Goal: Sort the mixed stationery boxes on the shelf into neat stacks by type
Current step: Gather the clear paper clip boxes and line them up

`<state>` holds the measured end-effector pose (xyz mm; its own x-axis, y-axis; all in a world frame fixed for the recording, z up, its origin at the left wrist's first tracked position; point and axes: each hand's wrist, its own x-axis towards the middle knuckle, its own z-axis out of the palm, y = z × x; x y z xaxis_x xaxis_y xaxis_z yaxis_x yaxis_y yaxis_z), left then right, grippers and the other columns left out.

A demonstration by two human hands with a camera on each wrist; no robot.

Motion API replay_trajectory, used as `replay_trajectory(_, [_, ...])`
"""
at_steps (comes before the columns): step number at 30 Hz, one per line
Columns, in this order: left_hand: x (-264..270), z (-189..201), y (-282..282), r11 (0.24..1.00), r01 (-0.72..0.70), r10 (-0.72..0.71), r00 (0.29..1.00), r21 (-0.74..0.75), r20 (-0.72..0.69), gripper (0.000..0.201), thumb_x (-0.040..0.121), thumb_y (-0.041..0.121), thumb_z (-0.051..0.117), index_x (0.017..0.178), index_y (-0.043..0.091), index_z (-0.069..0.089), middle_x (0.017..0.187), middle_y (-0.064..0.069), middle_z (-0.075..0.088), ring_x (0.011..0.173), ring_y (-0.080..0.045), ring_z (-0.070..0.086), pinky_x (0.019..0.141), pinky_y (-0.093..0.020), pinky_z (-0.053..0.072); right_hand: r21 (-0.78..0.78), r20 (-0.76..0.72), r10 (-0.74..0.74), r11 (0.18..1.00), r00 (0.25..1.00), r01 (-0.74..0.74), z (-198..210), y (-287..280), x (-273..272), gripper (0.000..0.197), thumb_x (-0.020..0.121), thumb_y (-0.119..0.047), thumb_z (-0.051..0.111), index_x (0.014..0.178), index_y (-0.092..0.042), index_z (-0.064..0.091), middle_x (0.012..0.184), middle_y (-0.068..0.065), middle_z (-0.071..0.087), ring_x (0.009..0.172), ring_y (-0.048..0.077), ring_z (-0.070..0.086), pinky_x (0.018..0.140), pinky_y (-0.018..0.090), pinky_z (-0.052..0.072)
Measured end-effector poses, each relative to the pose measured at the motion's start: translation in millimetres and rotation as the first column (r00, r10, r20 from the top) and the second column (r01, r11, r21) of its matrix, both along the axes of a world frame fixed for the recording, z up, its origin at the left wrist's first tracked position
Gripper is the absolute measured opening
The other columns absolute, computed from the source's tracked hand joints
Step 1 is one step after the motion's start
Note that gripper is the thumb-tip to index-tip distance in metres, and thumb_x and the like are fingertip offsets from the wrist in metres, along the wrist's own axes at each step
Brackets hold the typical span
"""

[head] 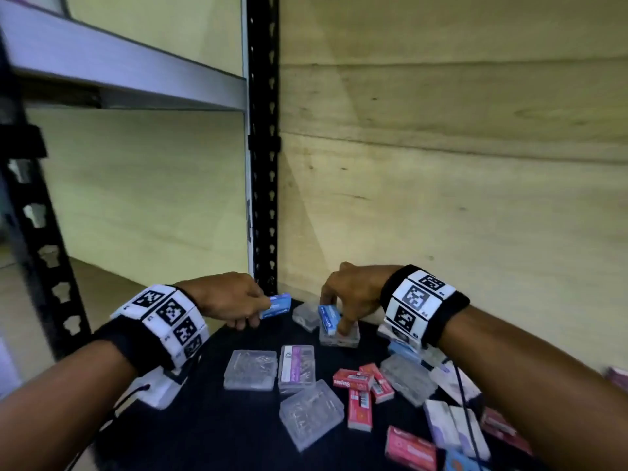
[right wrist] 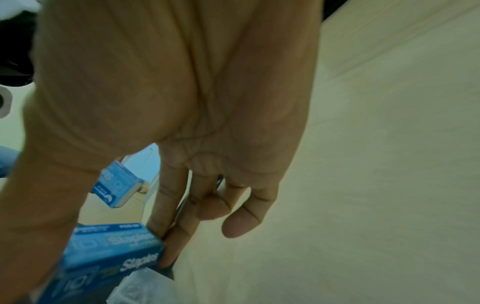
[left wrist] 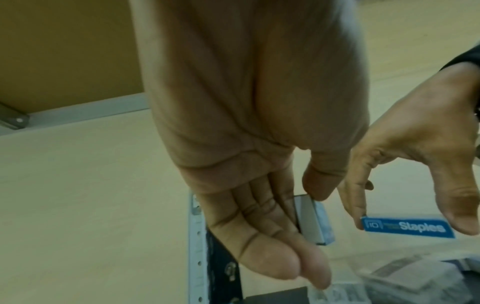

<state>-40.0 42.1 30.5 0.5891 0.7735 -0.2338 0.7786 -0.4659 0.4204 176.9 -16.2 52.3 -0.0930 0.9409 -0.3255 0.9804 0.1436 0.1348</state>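
My left hand (head: 261,309) pinches a small blue staples box (head: 277,304) between thumb and fingers, raised above the dark shelf mat (head: 204,419) near the back left corner. In the left wrist view that box (left wrist: 311,220) shows its grey end. My right hand (head: 336,316) grips a second blue staples box (head: 329,319) by its ends, tilted, just over a clear plastic case (head: 339,338). The right wrist view shows this box (right wrist: 111,253) close up and the left hand's box (right wrist: 116,185) beyond it.
Several clear plastic cases (head: 250,368), red staples boxes (head: 360,407) and pale boxes (head: 455,426) lie scattered over the mat's middle and right. A black slotted post (head: 263,164) stands at the back corner against the wooden wall. An upper shelf beam (head: 136,73) runs overhead at left.
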Motion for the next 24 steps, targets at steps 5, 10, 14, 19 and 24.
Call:
replay_trajectory(5, [32.4,11.3,-33.3,0.992,0.109,-0.111,0.993,0.061,0.029,0.029,0.100,0.026,0.044,0.095,0.009,0.067,0.091,0.000,0.074,0.064,-0.009,0.063,0.065,-0.023,0.054,0.015,0.020,-0.093,0.996,0.995,0.093,17.8,-49.3,35.3,0.059,0.072,-0.039,0.085,0.125,-0.022,0.064,0.122,0.000,0.065,0.107,0.024,0.060,0.093,0.040,0.052])
replay_trajectory(10, [91.6,20.3,-78.4,0.949,0.274,-0.268,0.962,0.158,-0.057,0.032,0.097,0.035,0.048,0.087,0.016,0.071,0.071,0.007,0.071,0.057,-0.005,0.061,0.061,-0.017,0.049,0.040,0.053,-0.258,0.966,0.965,0.256,24.7,-113.4,89.4,0.069,0.073,-0.040,0.084,0.133,-0.020,0.056,0.128,0.001,0.060,0.112,0.025,0.057,0.097,0.043,0.049])
replay_trajectory(14, [144.4,17.3,-115.4,0.884,0.419,-0.401,0.907,0.205,-0.128,0.032,0.093,0.042,0.050,0.088,0.019,0.072,0.070,0.009,0.070,0.063,-0.005,0.063,0.073,-0.026,0.053,0.054,0.043,-0.376,0.926,0.926,0.374,21.1,-167.1,130.4,0.068,0.075,-0.039,0.083,0.134,-0.022,0.053,0.131,0.000,0.058,0.113,0.023,0.056,0.097,0.038,0.047])
replay_trajectory(19, [198.7,11.1,-166.6,0.759,0.597,-0.570,0.802,0.259,-0.178,0.029,0.095,0.039,0.052,0.106,0.020,0.071,0.084,0.008,0.066,0.075,-0.012,0.059,0.066,-0.022,0.046,0.038,-0.015,-0.514,0.857,0.858,0.514,12.6,-225.8,170.5,0.067,0.074,-0.043,0.083,0.131,-0.021,0.054,0.117,-0.003,0.059,0.098,0.019,0.056,0.091,0.034,0.050])
replay_trajectory(24, [230.6,-6.8,-190.8,0.678,0.697,-0.673,0.716,0.235,-0.183,0.033,0.091,0.039,0.060,0.119,0.024,0.068,0.111,0.008,0.069,0.089,-0.010,0.062,0.085,-0.029,0.051,-0.006,-0.070,-0.577,0.816,0.813,0.579,-0.3,-264.2,196.4,0.061,0.072,-0.041,0.085,0.122,-0.020,0.059,0.110,-0.005,0.059,0.102,0.020,0.057,0.085,0.031,0.048])
